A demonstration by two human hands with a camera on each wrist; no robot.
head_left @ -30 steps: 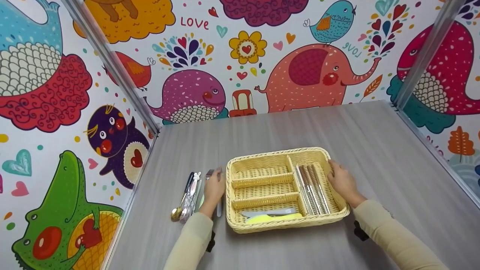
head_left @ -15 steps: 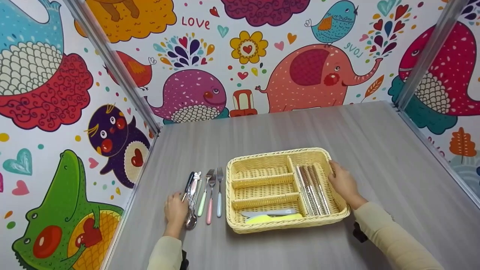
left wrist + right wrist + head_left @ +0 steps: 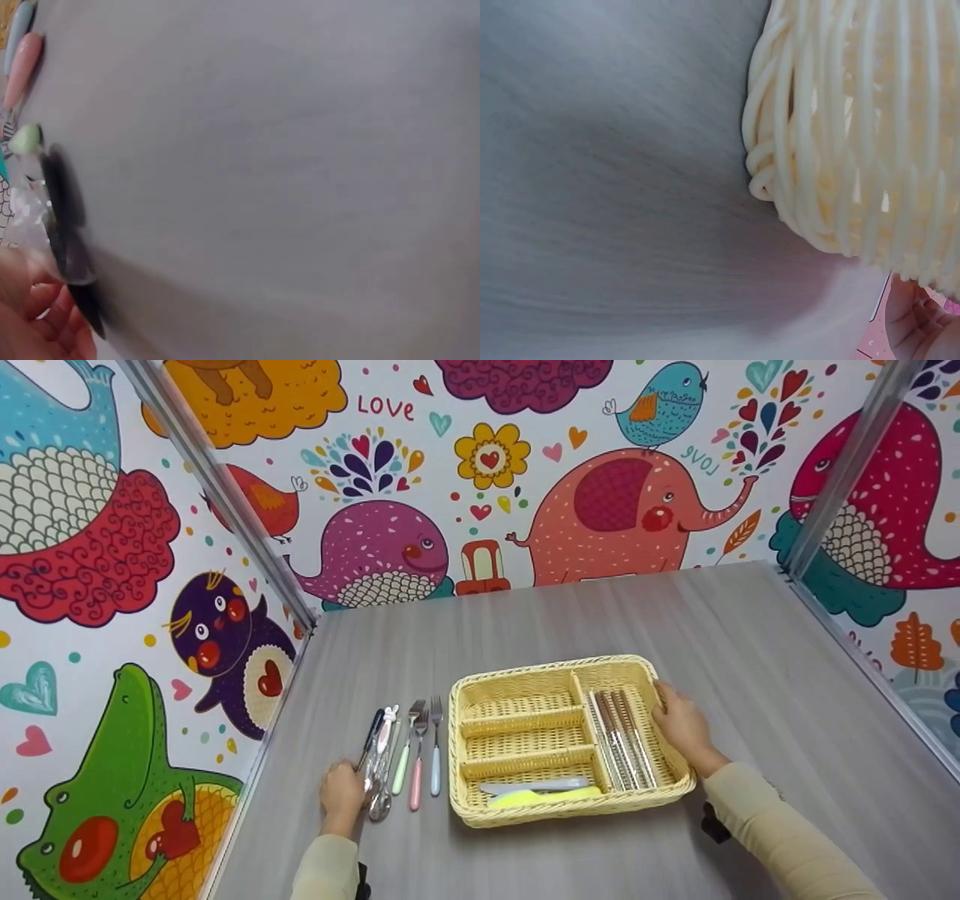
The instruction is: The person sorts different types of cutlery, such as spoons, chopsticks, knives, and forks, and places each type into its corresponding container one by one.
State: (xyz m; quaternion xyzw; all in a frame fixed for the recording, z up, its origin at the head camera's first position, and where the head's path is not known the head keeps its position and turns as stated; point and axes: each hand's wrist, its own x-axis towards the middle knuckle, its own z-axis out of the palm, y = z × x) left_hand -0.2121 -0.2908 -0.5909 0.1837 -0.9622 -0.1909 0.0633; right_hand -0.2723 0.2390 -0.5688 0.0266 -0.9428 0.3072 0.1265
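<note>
In the head view my left hand (image 3: 341, 795) is at the left edge of a bunch of spoons (image 3: 381, 802), its fingers curled at the lower end of a dark-handled spoon (image 3: 372, 735). The left wrist view has these fingers (image 3: 56, 322) around a dark, shiny end, beside clear plastic (image 3: 30, 214). A white rabbit tops one spoon handle. My right hand (image 3: 684, 729) grips the right rim of a woven basket (image 3: 551, 664); most of that hand is hidden behind the basket wall in the right wrist view.
Right of the spoons lie forks with green (image 3: 403, 769), pink (image 3: 415, 787) and blue (image 3: 436, 772) handles. The basket's right compartment holds chopsticks (image 3: 622, 739). Its front-left compartment holds a grey knife (image 3: 540, 786) and a yellow utensil (image 3: 544, 796). Decorated walls (image 3: 615, 517) enclose the table (image 3: 570, 622).
My left hand has moved left from over the forks to the spoons, uncovering the forks. The dark-handled spoon's lower end is now covered by the hand. My right hand still grips the basket.
</note>
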